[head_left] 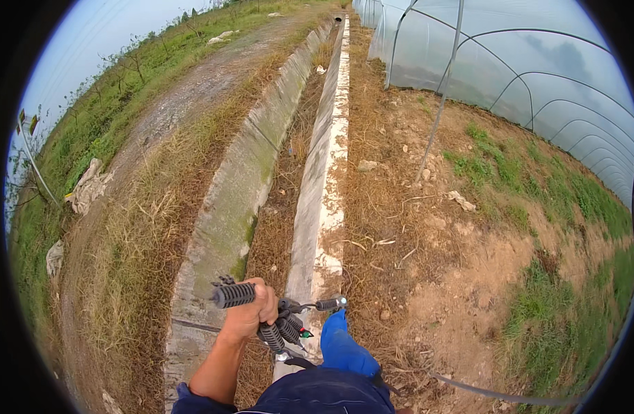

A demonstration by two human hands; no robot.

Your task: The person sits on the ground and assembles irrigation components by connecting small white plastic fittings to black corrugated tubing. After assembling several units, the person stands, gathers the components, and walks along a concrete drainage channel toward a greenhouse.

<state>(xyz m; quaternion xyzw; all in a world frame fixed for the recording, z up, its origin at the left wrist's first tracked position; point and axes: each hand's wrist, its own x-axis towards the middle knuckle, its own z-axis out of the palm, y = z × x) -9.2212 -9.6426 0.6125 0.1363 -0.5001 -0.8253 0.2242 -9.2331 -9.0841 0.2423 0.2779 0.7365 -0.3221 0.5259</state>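
Note:
My left hand is closed around a bundle of black ribbed cylinders, held low over the ditch, just ahead of my body. Several of these cylinders stick out on both sides of my fist. Small red and green bits show among those below it, and dark cords or bands run between them. One ribbed piece with a pale tip reaches right, close to a blue shape that looks like a boot over the ditch's right wall. Exactly what the bundle is, I cannot make out. My right hand does not show.
A concrete ditch with dry growth in it runs ahead, its right wall pale-topped. Left lies a dirt track. On the right stands a film greenhouse with a slanting pole. A dark strip crosses the lower right.

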